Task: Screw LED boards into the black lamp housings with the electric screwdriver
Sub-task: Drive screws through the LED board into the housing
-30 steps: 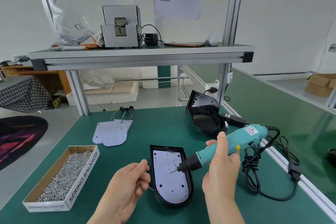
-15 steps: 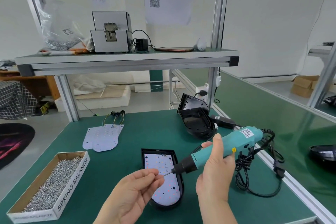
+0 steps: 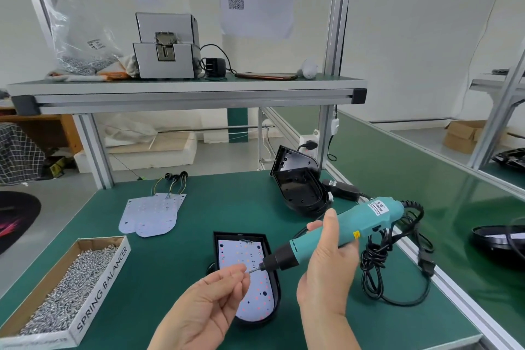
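The LED board [image 3: 250, 273] lies in a black lamp housing [image 3: 277, 297] at lower centre of the green surface [image 3: 227, 207], partly hidden behind the left hand [image 3: 204, 310]; its thumb and forefinger pinch the bit [image 3: 254, 270] at its tip, any screw there too small to see; the right hand [image 3: 326, 273] grips the teal electric screwdriver [image 3: 360, 221], label unreadable; at lower left, a box [image 3: 99, 287] marked "SPRING BALANCER" holds screws [image 3: 65, 290].
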The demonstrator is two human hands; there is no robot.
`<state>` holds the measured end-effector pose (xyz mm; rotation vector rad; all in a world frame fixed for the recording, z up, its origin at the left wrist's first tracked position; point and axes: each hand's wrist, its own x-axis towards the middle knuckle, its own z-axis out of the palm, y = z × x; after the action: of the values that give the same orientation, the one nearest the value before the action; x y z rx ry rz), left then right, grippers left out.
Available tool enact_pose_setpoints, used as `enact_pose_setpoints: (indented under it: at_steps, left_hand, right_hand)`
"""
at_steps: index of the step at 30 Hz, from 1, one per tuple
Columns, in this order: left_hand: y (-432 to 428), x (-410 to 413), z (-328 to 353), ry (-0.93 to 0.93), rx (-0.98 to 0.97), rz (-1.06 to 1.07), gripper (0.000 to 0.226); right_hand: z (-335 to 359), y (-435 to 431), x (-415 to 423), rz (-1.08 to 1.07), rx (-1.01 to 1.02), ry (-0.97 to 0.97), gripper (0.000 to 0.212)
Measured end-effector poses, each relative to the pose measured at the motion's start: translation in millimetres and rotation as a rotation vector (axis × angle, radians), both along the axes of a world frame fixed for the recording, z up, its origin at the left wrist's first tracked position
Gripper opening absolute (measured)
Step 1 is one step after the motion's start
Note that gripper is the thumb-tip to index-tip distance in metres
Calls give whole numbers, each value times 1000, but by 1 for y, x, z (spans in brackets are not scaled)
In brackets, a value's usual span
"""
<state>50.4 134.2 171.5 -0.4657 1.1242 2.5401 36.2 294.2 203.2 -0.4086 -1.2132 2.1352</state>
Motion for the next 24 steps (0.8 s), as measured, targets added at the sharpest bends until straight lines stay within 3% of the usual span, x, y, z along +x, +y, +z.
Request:
enact_pose_setpoints:
  at_steps: [5,12,15,20,24]
  left_hand:
    - [3,0,-5,-5,-6,62,26]
    - [5,-2,-9,13,-13,139,7]
    - [7,-3,-12,58,-62,196,9]
    - [9,-4,-14,72,-74,220,9]
    - [7,-7,-15,67,-58,239,9]
  right_hand:
    - [-2,-5,-2,-4,7,18,18]
    - [-7,-17,-12,-52,-68,-17,27]
    - [-11,-20,-16,-77,-86,-34,33]
    - [-18,-20,-24,-77,-78,-47,25]
    - [-22,-24,-27,-84,-79,-40,38]
